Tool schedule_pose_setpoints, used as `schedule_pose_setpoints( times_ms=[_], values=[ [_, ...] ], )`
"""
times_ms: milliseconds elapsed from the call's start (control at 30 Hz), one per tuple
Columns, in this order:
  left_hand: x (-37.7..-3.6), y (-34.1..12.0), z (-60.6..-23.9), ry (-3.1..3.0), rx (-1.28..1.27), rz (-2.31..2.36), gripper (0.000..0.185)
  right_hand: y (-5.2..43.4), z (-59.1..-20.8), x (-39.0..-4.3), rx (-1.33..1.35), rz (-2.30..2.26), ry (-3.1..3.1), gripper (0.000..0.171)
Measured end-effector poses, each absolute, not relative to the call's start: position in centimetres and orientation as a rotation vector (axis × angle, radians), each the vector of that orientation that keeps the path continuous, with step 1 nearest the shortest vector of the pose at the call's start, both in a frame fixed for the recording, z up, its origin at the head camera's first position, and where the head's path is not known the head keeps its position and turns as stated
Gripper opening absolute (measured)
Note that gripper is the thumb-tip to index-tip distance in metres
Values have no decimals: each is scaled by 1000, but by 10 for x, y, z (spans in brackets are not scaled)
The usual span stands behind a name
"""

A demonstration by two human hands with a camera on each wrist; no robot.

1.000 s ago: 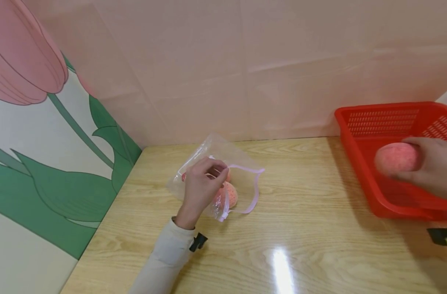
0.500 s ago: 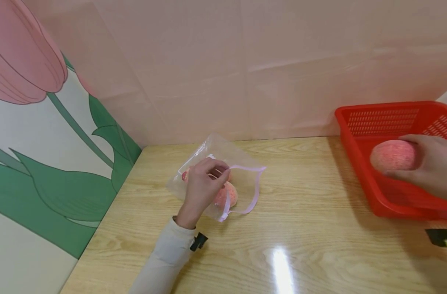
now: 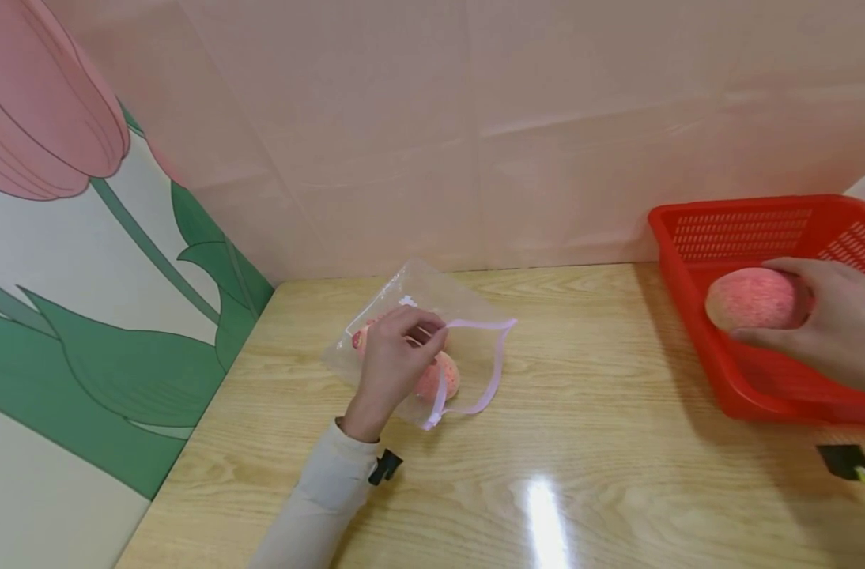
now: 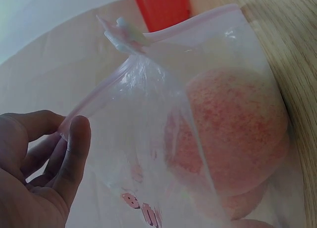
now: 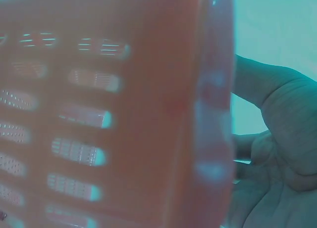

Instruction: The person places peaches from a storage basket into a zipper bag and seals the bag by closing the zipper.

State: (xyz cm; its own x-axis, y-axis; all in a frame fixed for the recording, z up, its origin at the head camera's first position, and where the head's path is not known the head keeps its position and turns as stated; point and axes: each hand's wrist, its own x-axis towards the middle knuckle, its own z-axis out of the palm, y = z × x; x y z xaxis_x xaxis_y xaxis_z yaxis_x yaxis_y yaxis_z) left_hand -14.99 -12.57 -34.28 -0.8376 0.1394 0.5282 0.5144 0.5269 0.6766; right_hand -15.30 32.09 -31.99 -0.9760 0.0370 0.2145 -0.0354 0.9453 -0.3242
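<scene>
A clear zip bag with a pink seal lies on the wooden table, its mouth facing right. Pink speckled apples lie inside it, seen close in the left wrist view as apples behind the plastic bag. My left hand pinches the bag's upper rim and holds the mouth up. My right hand grips another pink apple just above the red basket. In the right wrist view the basket wall fills the frame, with my right hand beside it.
A pink wall runs behind the table. A panel painted with a tulip and green leaves closes the left side. A small black object lies near the table's right front edge.
My right hand has lifted the apple and moved it slightly left, toward the basket's near-left wall. The left hand keeps the bag's rim pinched; the mouth stands slightly wider.
</scene>
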Motion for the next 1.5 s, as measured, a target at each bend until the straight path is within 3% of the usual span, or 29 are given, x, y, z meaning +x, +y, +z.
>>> schedule_pose_setpoints(
  times_ms=[767, 1033, 1267, 1500],
  values=[
    [-149, -126, -343, -2374, -530, -1231, 5, 305, -314, -148, 74, 530, -2853, 98],
    [-150, -125, -342, -2371, -535, -1230, 4, 299, -313, -147, 111, 549, -2879, 109],
    [-150, -125, -343, -2367, -538, -1217, 5, 297, -319, -147, 155, 554, -2825, 97],
    [-150, -126, -344, -2365, -540, -1227, 6, 293, -320, -147, 174, 548, -2844, 98]
  ],
)
